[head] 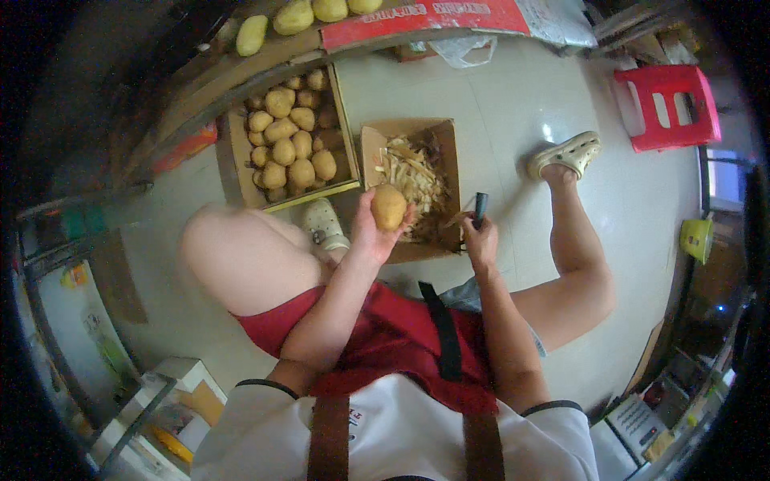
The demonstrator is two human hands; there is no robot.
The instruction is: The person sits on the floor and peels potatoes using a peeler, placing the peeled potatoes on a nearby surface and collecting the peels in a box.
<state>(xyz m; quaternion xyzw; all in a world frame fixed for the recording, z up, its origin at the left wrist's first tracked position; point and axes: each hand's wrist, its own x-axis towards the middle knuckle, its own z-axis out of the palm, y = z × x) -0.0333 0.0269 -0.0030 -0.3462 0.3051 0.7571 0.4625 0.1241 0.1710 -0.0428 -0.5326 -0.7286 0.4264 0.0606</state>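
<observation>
An unpeeled potato (388,207) rests in my left hand (378,231), its fingers curled around it above the near left part of a cardboard box (452,129). Inside that box lies a heap of peelings (415,174). My right hand (480,240), just right of the box, grips a tool with a dark handle (480,207), probably a peeler; its working end is blurred, and a strip of peel seems to hang beside it. To the left, a second cardboard box (346,120) holds many unpeeled potatoes (284,151). Several peeled potatoes (293,17) lie on the surface at the top.
A pink plastic stool (668,108) stands at the upper right, with a green container (696,239) below it. My clog-clad feet rest on the tiled floor (505,120), one either side of the peelings box. A clear plastic bag (463,53) hangs under the far surface's edge.
</observation>
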